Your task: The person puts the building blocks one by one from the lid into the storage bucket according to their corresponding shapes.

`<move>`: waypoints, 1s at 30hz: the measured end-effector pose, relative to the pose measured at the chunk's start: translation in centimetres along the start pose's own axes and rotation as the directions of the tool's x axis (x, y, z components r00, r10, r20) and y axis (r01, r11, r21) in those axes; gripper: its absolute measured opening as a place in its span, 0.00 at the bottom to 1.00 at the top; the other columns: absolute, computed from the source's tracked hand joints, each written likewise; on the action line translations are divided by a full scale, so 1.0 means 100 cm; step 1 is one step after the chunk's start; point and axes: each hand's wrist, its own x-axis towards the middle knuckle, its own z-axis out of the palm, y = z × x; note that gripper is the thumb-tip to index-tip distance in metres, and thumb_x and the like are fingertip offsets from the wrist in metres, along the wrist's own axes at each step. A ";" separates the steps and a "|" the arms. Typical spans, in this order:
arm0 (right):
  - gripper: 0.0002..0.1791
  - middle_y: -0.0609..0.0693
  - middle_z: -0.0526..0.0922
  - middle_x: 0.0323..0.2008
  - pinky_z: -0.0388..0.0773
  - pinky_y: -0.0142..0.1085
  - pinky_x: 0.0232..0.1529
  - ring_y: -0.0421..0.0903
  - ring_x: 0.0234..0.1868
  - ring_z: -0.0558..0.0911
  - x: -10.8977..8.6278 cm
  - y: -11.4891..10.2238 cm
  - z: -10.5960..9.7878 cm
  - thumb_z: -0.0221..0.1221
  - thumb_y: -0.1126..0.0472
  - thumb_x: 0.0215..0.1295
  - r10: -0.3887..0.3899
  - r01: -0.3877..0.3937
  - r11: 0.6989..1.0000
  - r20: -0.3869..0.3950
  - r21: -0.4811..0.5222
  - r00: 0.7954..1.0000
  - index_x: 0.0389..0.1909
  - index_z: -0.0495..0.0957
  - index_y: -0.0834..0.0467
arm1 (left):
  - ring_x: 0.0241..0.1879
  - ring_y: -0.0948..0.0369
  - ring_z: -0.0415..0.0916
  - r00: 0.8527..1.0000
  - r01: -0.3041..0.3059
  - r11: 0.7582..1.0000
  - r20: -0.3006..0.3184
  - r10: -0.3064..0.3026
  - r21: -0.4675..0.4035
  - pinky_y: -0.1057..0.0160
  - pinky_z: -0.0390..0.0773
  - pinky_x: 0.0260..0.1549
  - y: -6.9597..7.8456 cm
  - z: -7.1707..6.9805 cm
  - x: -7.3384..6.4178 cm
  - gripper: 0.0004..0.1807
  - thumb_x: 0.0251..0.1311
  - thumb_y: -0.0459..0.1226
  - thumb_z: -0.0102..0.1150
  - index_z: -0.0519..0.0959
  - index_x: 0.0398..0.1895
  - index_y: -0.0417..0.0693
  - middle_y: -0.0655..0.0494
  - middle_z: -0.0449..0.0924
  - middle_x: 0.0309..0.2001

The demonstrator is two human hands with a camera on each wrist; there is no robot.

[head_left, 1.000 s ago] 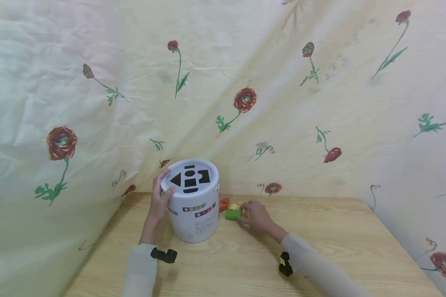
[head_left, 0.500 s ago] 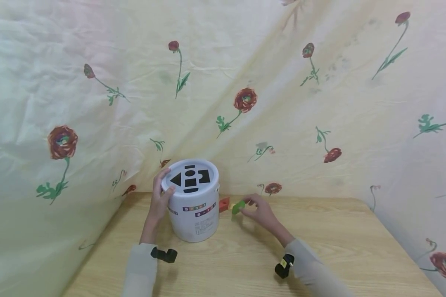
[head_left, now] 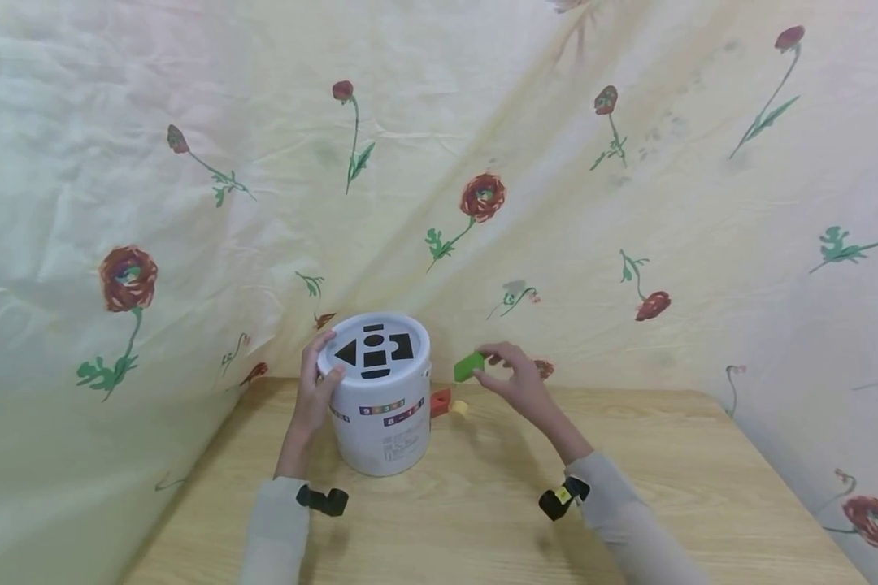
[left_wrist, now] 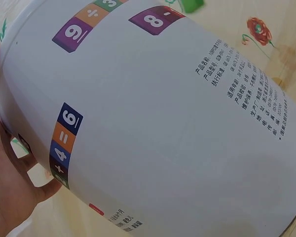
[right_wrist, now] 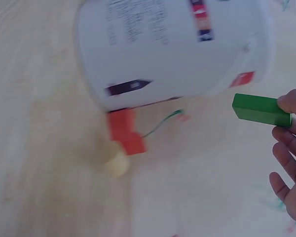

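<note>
A white bucket (head_left: 382,426) with shape cut-outs in its lid (head_left: 358,335) stands upright on the table. My left hand (head_left: 316,390) grips the bucket's upper left rim, thumb on the near side and fingers round the back. Raised above the tabletop, to the right of the bucket, my right hand (head_left: 515,378) pinches a green block (head_left: 469,366) by one end. The right wrist view shows this green block (right_wrist: 259,109) as a long box between thumb and forefinger, the other fingers loosely bent. A red notched block (head_left: 441,402) and a pale yellow round block (head_left: 458,409) lie beside the bucket.
The wooden table (head_left: 629,487) ends at a flowered cloth (head_left: 556,203) hanging behind and at both sides. Dark wrist cameras (head_left: 325,501) sit on both forearms. Printed sums and small text mark the bucket's wall.
My right hand has picked the green block off the table beside the yellow one and lifted it up to about the bucket's rim height. My left hand has stayed on the rim.
</note>
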 end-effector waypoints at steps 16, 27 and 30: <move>0.20 0.52 0.84 0.54 0.79 0.49 0.56 0.52 0.54 0.77 0.065 -0.071 -0.006 0.68 0.61 0.64 -0.157 0.160 0.987 0.074 -0.025 0.985 0.57 0.82 0.57 | 0.73 0.41 0.58 1.000 0.006 1.000 0.012 -0.006 0.005 0.36 0.67 0.68 -0.001 -0.002 0.001 0.35 0.67 0.44 0.50 0.56 0.78 0.60 0.50 0.49 0.78; 0.20 0.52 0.84 0.55 0.81 0.49 0.56 0.51 0.54 0.77 0.094 -0.090 0.017 0.68 0.60 0.63 -0.162 0.193 0.972 0.216 -0.131 0.963 0.57 0.83 0.56 | 0.72 0.46 0.60 1.000 0.020 1.000 0.004 -0.020 0.011 0.36 0.69 0.67 0.001 -0.002 0.000 0.35 0.67 0.45 0.51 0.57 0.77 0.64 0.53 0.49 0.78; 0.20 0.52 0.85 0.55 0.81 0.47 0.56 0.51 0.54 0.78 0.100 -0.093 0.024 0.67 0.61 0.64 -0.157 0.203 0.965 0.256 -0.165 0.954 0.57 0.83 0.55 | 0.72 0.46 0.60 1.000 0.017 1.000 0.001 -0.017 0.011 0.37 0.69 0.67 0.001 -0.002 0.000 0.35 0.67 0.45 0.51 0.57 0.77 0.64 0.53 0.49 0.78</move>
